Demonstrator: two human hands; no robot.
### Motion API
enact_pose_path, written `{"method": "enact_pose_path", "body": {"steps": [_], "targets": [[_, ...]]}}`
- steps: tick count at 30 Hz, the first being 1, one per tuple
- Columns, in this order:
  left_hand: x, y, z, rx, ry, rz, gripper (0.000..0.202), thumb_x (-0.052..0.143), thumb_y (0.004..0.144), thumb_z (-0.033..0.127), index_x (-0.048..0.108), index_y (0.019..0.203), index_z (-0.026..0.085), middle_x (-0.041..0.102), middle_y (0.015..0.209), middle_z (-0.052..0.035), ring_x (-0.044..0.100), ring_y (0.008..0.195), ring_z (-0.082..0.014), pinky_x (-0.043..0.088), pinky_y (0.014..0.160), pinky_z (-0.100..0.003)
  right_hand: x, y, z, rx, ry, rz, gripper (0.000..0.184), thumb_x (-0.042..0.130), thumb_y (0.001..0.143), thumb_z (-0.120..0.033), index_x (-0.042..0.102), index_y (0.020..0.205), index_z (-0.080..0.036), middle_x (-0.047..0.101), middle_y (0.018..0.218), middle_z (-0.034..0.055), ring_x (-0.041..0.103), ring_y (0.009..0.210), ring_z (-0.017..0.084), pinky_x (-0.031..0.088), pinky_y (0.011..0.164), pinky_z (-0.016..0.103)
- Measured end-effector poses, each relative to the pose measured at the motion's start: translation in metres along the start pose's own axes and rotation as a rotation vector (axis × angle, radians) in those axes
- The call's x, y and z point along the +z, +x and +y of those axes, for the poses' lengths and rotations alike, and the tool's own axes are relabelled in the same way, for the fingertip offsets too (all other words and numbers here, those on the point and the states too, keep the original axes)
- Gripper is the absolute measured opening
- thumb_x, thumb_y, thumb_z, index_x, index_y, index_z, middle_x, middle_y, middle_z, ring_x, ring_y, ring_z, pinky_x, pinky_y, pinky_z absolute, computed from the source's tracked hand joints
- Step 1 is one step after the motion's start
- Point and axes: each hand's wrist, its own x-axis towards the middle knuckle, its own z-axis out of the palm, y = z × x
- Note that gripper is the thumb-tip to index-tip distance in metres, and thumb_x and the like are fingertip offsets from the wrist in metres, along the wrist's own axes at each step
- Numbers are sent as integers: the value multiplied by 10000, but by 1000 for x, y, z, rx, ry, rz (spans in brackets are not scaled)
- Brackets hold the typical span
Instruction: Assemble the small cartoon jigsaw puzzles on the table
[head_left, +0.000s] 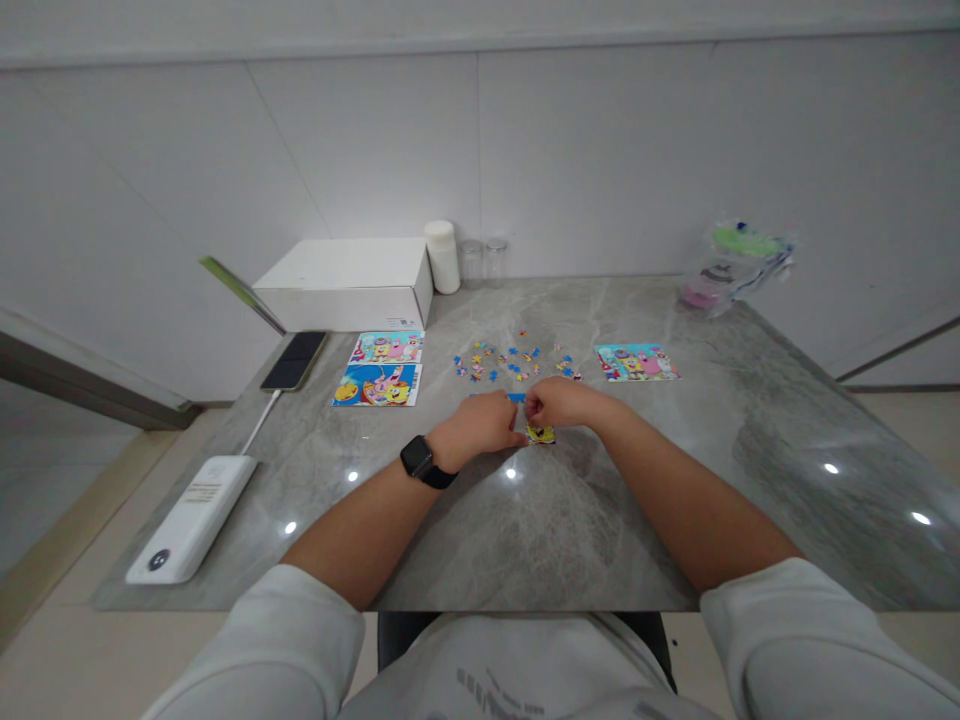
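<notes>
A partly joined jigsaw puzzle (541,436) lies on the table in front of me, with yellow and blue parts showing between and below my hands. My left hand (489,422) rests over its left side, fingers stretched out and thumb apart, touching the edge. On the other side, my right hand (561,402) is curled in a pinch over the puzzle's upper part; whatever its fingertips hold is hidden. Just beyond both hands lie several loose puzzle pieces (513,353), scattered and brightly coloured.
Cartoon picture cards (379,385) lie at left, and another card (637,362) at right. Behind stand a white box (345,270), a white bottle (442,258) and clear jars (484,263). A phone (295,360) is cabled to a white power bank (193,518). A plastic bag (735,268) sits back right.
</notes>
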Motion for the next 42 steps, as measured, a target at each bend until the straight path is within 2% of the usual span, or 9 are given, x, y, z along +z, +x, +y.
{"method": "enact_pose_path", "body": {"steps": [5, 12, 15, 22, 27, 31, 34, 37, 42], "targets": [[0, -1, 1, -14, 3, -3, 431, 687, 894, 622, 790, 918, 204, 743, 1001, -110, 719, 870, -268, 492, 691, -317, -9, -6, 4, 1, 8, 17, 171, 739, 860, -299, 839, 976, -224, 825, 957, 52, 726, 862, 201, 432, 677, 255], [-1, -2, 1, 7, 2, 9, 393, 693, 897, 593, 779, 935, 211, 756, 1004, -103, 718, 888, -271, 504, 720, -330, -5, -6, -2, 4, -41, -33, 181, 736, 834, -274, 854, 962, -225, 823, 949, 59, 727, 869, 213, 431, 671, 265], [-1, -3, 2, 3, -5, 12, 365, 700, 902, 568, 769, 959, 214, 763, 997, -96, 718, 901, -276, 503, 721, -335, -12, -11, -2, 16, -8, -6, 177, 735, 862, -287, 845, 983, -217, 819, 958, 56, 717, 872, 205, 435, 691, 262], [-1, -1, 4, 0, -69, 6, 307, 732, 886, 524, 751, 903, 219, 763, 923, -70, 703, 866, -250, 467, 693, -311, -35, -28, 15, 83, 28, 104, 137, 719, 909, -287, 808, 975, -206, 802, 939, 49, 694, 841, 189, 419, 700, 268], [-17, -4, -8, 6, -100, 48, 229, 718, 909, 445, 759, 930, 221, 767, 942, -47, 684, 833, -211, 467, 712, -305, -38, -32, 29, 104, 55, 136, 156, 720, 911, -318, 795, 997, -213, 795, 947, 53, 701, 858, 205, 446, 738, 278], [-35, -16, -34, -57, -4, 122, 267, 772, 879, 383, 743, 1090, 223, 760, 1139, -65, 699, 1023, -236, 508, 846, -309, -30, -29, 29, 114, -3, 101, 360, 790, 849, -356, 759, 1179, -216, 790, 1091, 86, 720, 968, 243, 476, 792, 291], [-39, -26, -49, -130, 109, 47, 458, 867, 790, 359, 718, 1191, 195, 734, 1250, -118, 707, 1103, -293, 533, 893, -341, -19, -25, 22, 132, -69, 9, 575, 852, 783, -370, 694, 1311, -208, 778, 1183, 120, 729, 1034, 285, 492, 804, 311], [-36, -30, -52, -168, 153, -17, 559, 916, 725, 332, 709, 1219, 172, 721, 1277, -152, 720, 1112, -332, 556, 908, -370, -11, -22, 13, 143, -98, -52, 740, 896, 725, -392, 634, 1388, -189, 756, 1264, 164, 726, 1106, 333, 516, 822, 336], [-31, -27, -49, -174, 153, -54, 619, 934, 695, 346, 693, 1238, 173, 700, 1308, -165, 726, 1112, -337, 574, 917, -375, -5, -20, 8, 148, -118, -42, 866, 933, 676, -385, 578, 1436, -168, 736, 1311, 200, 728, 1130, 357, 544, 860, 358]]}}
